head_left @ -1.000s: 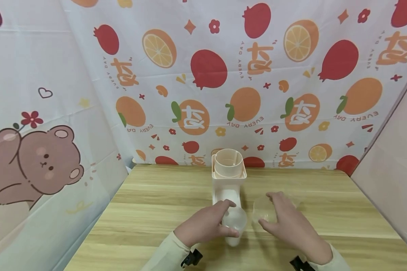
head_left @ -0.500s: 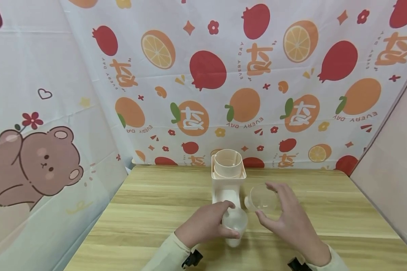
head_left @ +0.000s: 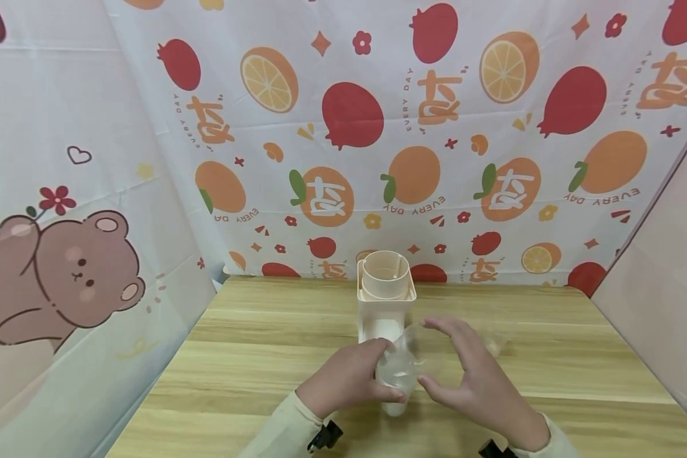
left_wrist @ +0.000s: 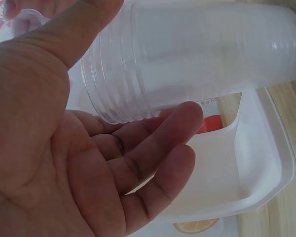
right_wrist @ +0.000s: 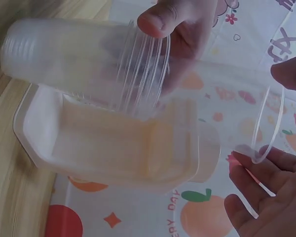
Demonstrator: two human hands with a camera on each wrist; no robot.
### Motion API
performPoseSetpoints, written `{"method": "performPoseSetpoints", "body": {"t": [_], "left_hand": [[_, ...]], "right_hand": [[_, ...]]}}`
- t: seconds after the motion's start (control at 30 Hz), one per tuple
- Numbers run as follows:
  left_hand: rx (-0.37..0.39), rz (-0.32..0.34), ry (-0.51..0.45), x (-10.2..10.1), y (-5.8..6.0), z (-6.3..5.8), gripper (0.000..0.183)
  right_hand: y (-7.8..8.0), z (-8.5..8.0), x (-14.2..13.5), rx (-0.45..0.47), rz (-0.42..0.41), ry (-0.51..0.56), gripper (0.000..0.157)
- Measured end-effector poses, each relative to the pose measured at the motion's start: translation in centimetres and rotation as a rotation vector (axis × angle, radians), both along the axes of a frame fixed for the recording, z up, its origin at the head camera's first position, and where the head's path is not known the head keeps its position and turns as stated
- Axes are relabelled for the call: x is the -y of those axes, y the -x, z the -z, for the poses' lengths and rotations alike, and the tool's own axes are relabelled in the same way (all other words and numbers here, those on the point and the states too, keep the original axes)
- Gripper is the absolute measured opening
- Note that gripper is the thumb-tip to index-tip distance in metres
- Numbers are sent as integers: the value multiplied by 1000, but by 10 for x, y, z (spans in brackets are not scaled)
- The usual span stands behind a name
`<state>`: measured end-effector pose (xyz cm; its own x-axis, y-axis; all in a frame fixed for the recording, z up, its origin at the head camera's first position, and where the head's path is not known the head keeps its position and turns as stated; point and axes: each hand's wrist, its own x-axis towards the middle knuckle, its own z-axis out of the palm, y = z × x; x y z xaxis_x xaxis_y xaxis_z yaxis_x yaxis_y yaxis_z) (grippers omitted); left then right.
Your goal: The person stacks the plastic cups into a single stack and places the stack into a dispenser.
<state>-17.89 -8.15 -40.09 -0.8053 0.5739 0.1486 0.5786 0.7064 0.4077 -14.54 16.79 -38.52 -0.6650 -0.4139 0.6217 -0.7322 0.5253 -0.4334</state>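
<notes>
My left hand (head_left: 349, 378) holds a stack of clear plastic cups (left_wrist: 202, 54) by its rims, thumb on one side and fingers on the other. In the head view the stack's open end faces up, its narrow end toward me. My right hand (head_left: 475, 375) grips a single clear cup (right_wrist: 232, 98) near its rim between thumb and fingers. That cup's base end is at the mouth of the stack and overlaps it in the right wrist view. Behind the stack lies a cream cup dispenser (head_left: 385, 305), with a round collar at its far end and an open trough.
A faint see-through object (head_left: 495, 343) shows on the wooden table (head_left: 275, 356), right of the right hand. A fruit-print cloth (head_left: 343, 178) hangs behind the table. A bear-print cloth (head_left: 166, 267) hangs at the left.
My right hand has moved left, bringing the single cup from beside the dispenser to the mouth of the stack. The left hand and its stack have stayed nearly still.
</notes>
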Motion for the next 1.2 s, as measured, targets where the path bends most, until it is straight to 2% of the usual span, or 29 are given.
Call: {"method": "performPoseSetpoints", "body": {"t": [0.4,0.67,1.0,1.1,1.2], "left_hand": [[56,-1,-20,-1,-1,1,68],[51,-14,-29,-2,-4,2,64],[44,-6,-15,-1,-2,-1,66],[61,-12,-35,-1,-1,-1,67],[74,-16,-52,-1,1,-1,67]], "right_hand": [[0,5,3,-10,38,-39,85],[-1,8,3,14,73,-59,84],[1,10,5,45,59,-113,82],[2,8,5,31,65,-125,76],[5,8,3,-1,75,-145,58]]}}
